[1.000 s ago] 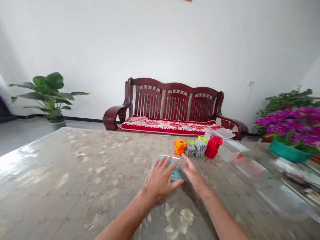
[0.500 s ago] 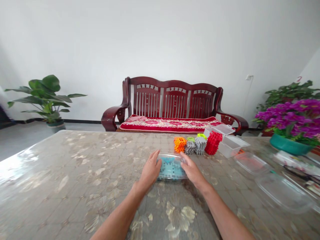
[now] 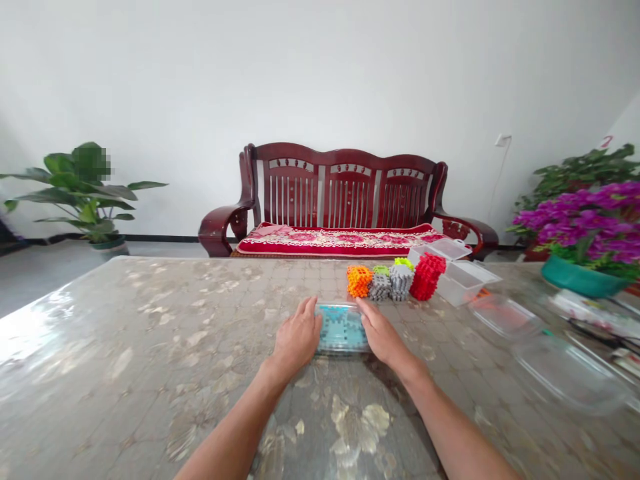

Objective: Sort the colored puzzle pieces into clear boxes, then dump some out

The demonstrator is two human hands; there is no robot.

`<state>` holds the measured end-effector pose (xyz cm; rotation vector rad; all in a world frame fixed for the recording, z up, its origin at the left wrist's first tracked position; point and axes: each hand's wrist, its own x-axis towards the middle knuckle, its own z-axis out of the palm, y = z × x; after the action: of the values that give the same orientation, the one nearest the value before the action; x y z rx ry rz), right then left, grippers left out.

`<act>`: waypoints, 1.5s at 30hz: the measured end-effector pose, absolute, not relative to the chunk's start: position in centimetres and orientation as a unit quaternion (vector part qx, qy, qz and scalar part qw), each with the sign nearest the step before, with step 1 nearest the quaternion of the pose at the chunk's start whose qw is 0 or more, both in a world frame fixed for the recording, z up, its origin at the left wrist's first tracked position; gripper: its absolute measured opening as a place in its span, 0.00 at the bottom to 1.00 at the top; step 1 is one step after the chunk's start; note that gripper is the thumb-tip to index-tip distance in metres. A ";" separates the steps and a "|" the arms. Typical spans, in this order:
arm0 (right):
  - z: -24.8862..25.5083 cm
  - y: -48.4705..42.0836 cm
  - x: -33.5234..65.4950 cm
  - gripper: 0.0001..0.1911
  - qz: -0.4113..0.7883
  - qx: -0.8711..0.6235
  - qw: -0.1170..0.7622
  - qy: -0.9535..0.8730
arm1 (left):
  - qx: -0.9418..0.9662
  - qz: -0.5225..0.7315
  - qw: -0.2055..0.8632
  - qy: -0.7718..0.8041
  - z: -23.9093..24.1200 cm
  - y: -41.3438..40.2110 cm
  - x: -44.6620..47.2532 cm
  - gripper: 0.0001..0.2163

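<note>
A clear plastic box (image 3: 343, 331) with light-blue interlocking toy pieces inside sits in front of me at the middle of the table. My left hand (image 3: 299, 333) grips its left side, and my right hand (image 3: 379, 331) presses on its right side. Both thumbs lie along the box's edges; the undersides of the fingers are hidden. Just beyond the box stand stacks of the same kind of pieces: an orange stack (image 3: 359, 281), a dark grey stack (image 3: 380, 288), a light grey stack (image 3: 401, 283) and a red stack (image 3: 428, 277). Yellow-green pieces (image 3: 404, 264) show behind them.
Open clear containers (image 3: 463, 283) stand right of the stacks. Transparent lids or trays (image 3: 570, 373) lie at the right, near cables and a teal pot (image 3: 580, 277) of purple flowers. A wooden bench (image 3: 345, 193) is behind the patterned table (image 3: 150, 373).
The view has tilted down slightly, and the box looks sharper. Both hands remain on its sides, with the right hand lying a little closer in along the edge.
</note>
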<state>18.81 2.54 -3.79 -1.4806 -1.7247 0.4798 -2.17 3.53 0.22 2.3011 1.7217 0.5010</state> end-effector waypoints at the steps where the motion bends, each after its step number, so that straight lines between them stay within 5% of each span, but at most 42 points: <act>1: -3.7 2.4 18.7 0.28 0.182 -0.589 0.392 -0.683 | 0.787 0.164 0.099 0.586 0.3 3.4 -2.2 0.22; 8: -3.9 2.1 18.6 0.27 0.173 -0.591 0.396 -0.681 | 0.779 0.176 0.090 0.596 0.1 3.2 -2.0 0.22; 14: -4.6 2.2 18.7 0.26 0.236 -0.566 0.466 -0.638 | 0.753 0.279 0.202 0.561 -1.4 4.2 -2.4 0.23; 18: -5.2 1.3 18.7 0.34 0.297 -0.544 0.517 -0.590 | 0.715 0.356 0.321 0.508 -2.9 5.1 -3.5 0.27; 25: -4.5 0.2 19.4 0.39 0.321 -0.521 0.562 -0.557 | 0.723 0.344 0.468 0.373 -3.6 5.8 -6.1 0.54; 28: -4.4 -0.1 20.0 0.37 0.328 -0.524 0.561 -0.551 | 0.738 0.317 0.486 0.345 -3.4 5.5 -6.0 0.58; 45: -5.4 -0.2 20.3 0.37 0.334 -0.541 0.603 -0.482 | 0.653 0.443 0.365 0.494 -2.6 4.9 -5.6 0.32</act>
<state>20.27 -0.23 -5.36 -1.2518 -1.1167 0.7742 -5.59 4.85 -2.56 1.6794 1.2715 1.1404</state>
